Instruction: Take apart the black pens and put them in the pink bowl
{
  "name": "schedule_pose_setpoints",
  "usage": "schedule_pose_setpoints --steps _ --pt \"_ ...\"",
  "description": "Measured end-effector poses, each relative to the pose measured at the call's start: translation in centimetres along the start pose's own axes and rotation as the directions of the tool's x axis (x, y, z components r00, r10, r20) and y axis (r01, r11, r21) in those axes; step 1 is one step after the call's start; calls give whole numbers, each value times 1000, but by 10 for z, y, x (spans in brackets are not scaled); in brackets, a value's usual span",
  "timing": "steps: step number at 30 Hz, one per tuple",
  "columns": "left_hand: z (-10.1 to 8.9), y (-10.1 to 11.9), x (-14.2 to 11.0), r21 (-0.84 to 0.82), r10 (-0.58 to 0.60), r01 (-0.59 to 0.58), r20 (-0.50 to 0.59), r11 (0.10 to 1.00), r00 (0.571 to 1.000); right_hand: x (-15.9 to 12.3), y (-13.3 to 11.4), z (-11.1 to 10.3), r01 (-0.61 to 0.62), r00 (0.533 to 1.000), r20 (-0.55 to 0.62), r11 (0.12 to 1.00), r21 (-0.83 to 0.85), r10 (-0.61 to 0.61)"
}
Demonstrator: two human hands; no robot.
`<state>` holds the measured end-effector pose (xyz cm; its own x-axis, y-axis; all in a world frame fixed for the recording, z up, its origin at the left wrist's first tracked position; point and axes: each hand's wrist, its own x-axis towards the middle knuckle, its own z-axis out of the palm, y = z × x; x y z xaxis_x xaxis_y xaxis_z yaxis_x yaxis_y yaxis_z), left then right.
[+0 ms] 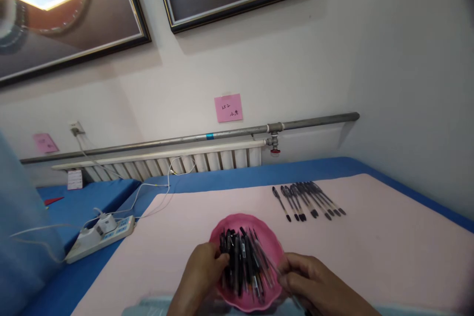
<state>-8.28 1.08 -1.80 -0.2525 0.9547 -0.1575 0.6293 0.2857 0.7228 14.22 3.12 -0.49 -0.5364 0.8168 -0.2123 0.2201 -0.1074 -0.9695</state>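
while the right hand (305, 276) pinches a thin, blurred pen (273, 265) between thumb and fingers at the right rim of a pink bowl (240, 219), the left hand (203, 264) curls over the left rim, its thumb against the dark pens (242, 261) piled inside; whether that hand grips the pens or the rim, one cannot tell. pale marks show on some barrels, too small to read. the bowl, scalloped at the edge, sits on a pale pink sheet (388, 237) over a blue table (259, 177). farther back and to the right, well apart from the bowl, lies a slanting row of capped pens (305, 200), most close together or overlapping, one slightly apart at the left end.

on the wall, above a grey pipe (177, 140), a pink note (228, 107) carries handwriting: "252", with characters below that are hard to make out. another note (45, 143), far left, is too faint to read. a white card (74, 179) near the radiator (215, 160) has illegible lines. white plugs fill part of a power strip (124, 229) to the left.
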Motion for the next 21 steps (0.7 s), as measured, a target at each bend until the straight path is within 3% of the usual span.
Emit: schedule_pose_setpoints --steps 4,7,9,11,14,18,21 --pt "1 3 0 -23 37 -37 16 999 999 7 11 3 4 1000 -23 994 112 -1" --pt "13 12 -4 -255 84 -69 49 965 995 11 19 8 35 999 -25 979 202 -30" --pt "27 22 -9 -504 142 -43 159 863 977 11 22 11 56 998 0 975 215 -57" --pt "40 32 -15 -694 179 64 272 717 945 10 21 14 48 998 40 978 203 -57" --pt "50 38 -20 -815 171 230 370 531 913 6 16 17 -5 996 88 981 192 -12" --pt "42 34 -14 -881 115 192 266 433 957 2 12 19 -88 988 139 983 164 65" --pt "34 30 -9 -892 76 149 200 427 977 3 15 20 -113 985 150 974 197 84"
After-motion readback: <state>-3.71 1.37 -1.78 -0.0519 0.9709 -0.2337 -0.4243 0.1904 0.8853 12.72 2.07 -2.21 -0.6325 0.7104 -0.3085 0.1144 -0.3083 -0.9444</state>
